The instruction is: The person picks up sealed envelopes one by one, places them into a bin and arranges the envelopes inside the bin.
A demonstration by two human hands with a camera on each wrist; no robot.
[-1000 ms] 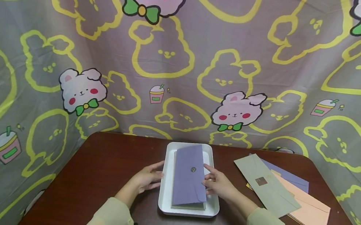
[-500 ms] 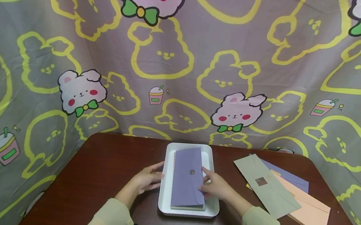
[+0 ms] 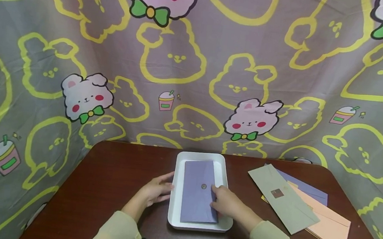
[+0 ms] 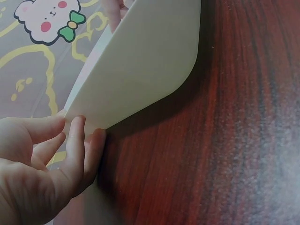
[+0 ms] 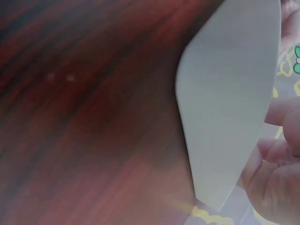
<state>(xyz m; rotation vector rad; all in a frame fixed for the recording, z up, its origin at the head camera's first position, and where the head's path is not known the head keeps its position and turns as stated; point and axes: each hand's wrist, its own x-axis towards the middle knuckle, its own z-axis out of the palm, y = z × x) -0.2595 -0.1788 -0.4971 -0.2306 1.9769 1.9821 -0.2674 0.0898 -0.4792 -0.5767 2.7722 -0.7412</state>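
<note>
Nearest the viewer, two pale green sleeves (image 3: 117, 229) lead to the hands. The left hand (image 3: 156, 189) has its fingers extended, with the tips touching the outer left side of the white tray (image 3: 175, 211). The right hand (image 3: 229, 202) has bent fingers with tips at the right edge of the purple envelope (image 3: 196, 205); whether they pinch it cannot be told. The envelope is long, rectangular and smooth, lies lengthwise within the tray, and bears a small round emblem (image 3: 203, 186) toward its right edge. To the right, a sage-green envelope (image 3: 287, 203) overlaps a peach envelope (image 3: 331, 225) on the reddish-brown table (image 3: 108, 181). Rabbit-print fabric (image 3: 187, 95) hangs behind.
</note>
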